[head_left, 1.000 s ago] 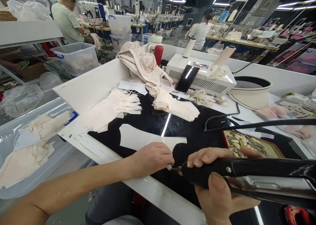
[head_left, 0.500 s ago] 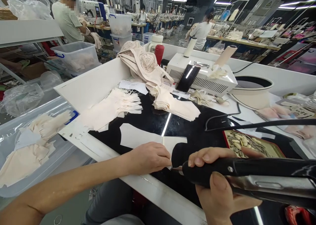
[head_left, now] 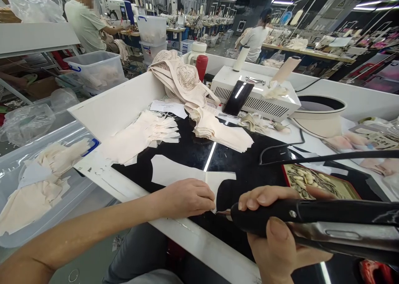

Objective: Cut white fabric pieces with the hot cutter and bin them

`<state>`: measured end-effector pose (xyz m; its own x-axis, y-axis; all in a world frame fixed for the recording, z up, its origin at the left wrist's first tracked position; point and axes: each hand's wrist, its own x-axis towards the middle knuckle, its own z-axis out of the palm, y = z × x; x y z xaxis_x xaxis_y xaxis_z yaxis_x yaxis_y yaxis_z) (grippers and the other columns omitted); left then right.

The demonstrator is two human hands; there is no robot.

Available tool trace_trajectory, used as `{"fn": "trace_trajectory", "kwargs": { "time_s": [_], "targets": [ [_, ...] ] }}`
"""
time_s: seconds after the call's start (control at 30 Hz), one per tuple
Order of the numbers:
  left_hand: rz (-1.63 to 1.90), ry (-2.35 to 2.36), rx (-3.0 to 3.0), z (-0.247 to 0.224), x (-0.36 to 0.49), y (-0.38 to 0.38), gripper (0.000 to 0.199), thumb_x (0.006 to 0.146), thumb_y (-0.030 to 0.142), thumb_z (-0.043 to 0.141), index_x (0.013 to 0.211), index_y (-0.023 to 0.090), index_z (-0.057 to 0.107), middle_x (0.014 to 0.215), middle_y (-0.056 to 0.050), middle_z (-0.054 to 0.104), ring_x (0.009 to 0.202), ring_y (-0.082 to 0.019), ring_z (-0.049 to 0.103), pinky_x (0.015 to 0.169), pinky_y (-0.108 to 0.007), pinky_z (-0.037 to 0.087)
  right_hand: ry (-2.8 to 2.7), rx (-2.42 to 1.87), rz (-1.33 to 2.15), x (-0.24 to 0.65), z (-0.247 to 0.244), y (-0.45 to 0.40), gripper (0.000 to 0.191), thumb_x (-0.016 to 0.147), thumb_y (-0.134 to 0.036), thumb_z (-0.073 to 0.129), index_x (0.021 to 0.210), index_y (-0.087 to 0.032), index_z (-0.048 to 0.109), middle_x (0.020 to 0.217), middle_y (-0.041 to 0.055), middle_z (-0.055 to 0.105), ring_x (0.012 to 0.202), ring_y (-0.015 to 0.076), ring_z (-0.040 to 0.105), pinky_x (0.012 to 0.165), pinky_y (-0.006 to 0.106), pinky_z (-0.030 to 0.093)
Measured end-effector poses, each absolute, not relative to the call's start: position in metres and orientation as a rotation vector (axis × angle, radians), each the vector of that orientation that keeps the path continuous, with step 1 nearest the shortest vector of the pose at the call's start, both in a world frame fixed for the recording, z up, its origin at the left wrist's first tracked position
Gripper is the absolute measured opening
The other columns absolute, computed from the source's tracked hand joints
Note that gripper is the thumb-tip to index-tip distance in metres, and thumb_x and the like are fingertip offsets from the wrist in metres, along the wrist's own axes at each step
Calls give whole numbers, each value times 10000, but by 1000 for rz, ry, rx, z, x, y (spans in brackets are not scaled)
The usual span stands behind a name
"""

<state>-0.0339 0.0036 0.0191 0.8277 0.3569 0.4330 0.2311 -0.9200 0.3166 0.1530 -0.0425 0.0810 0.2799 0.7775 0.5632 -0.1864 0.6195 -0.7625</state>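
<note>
A flat cream fabric piece (head_left: 177,170) lies on the black, shiny work surface (head_left: 246,167). My left hand (head_left: 190,197) rests over its near part, the fingers closed together and pinching the edge. My right hand (head_left: 277,230) is wrapped around a black corded hand tool (head_left: 330,221) with a silver lever along its side. Its narrow metal tip (head_left: 225,213) points left, just beside my left fingertips and the fabric edge. Whether the tip touches the fabric I cannot tell. Farther back lie a fanned pile of cream pieces (head_left: 141,134) and a second stack (head_left: 222,132).
A white vented box (head_left: 255,91) holds a phone (head_left: 238,98) leaning on it. Lacy bras (head_left: 177,74) hang over the back left. A tray (head_left: 339,187) of small parts sits right, below a black cable (head_left: 330,155). Left stands a clear bin (head_left: 84,197) with fabric.
Both my hands and the tool stay nearly in place. At the back left, a person's arm has reached farther forward toward the sewing machine.
</note>
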Motion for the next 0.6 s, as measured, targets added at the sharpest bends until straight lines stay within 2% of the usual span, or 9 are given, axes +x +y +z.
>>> {"fn": "trace_trajectory", "kwargs": {
  "time_s": [0.17,0.3,0.4,0.5,0.6],
  "targets": [
    [743,434,2765,19,-34,4,150,1034,90,582,1034,158,716,1031,-59,756,939,-190,681,900,-321,552,-1105,-682,697,152,82,-43,460,875,-267,773,1266,-314,534,822,-43,618,639,172,584,531,323,546],
    [749,408,2767,19,-36,4,156,1048,103,575,1054,157,722,1052,-65,764,964,-182,692,972,-317,557,-1141,-764,694,152,83,-42,288,881,-402,761,1045,-254,577,784,-32,582,602,162,580,530,328,523],
    [757,401,2770,19,-36,4,160,1049,104,575,1061,154,726,1057,-65,768,965,-177,697,1007,-317,557,-1151,-782,690,152,83,-42,280,876,-428,762,956,-241,570,769,-33,571,601,153,574,542,326,527],
    [763,398,2764,18,-36,4,162,1042,93,580,1069,150,729,1064,-66,771,971,-173,705,1033,-317,556,-1141,-772,689,153,83,-42,292,871,-408,768,1018,-244,575,767,-34,580,597,159,577,525,324,530],
    [760,403,2755,18,-36,4,174,1039,89,582,1072,165,735,1070,-65,776,978,-168,714,1046,-313,554,-1122,-717,668,152,82,-41,402,870,-317,780,1200,-276,554,803,-37,611,614,166,590,516,322,545]
  ]
}}
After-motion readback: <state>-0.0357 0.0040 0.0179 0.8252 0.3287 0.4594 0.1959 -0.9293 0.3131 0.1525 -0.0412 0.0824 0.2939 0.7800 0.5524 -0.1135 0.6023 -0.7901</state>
